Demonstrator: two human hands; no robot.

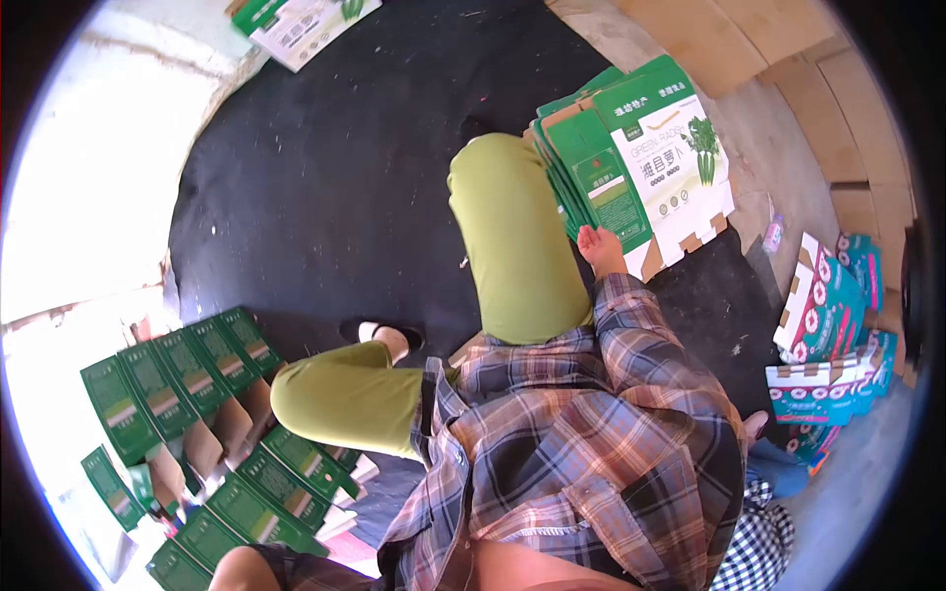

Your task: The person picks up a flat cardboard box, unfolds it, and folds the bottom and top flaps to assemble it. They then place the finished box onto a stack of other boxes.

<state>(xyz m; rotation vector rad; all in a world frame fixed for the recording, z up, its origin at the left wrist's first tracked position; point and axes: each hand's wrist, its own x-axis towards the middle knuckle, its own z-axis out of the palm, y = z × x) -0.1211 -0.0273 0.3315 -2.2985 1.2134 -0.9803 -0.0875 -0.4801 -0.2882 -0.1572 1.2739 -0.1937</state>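
My right hand [603,250] is at the near left edge of a stack of flattened green-and-white radish cartons [680,177], beside my right knee. Its fingers are curled against the edge of the top carton, which carries a picture of green radishes. At the bottom left, the end of my left arm shows as a bare rounded patch, my left hand [244,571], cut off by the frame so that its fingers are hidden. It is nearest to rows of standing green cartons [246,497].
Black sheeting [315,177] covers the floor. Another green-and-white carton [305,30] lies at the top left. On the right are teal printed boxes [823,305], a small bottle [774,233] and brown cardboard [828,118]. Black-and-white checked cloth [759,537] shows at the bottom right.
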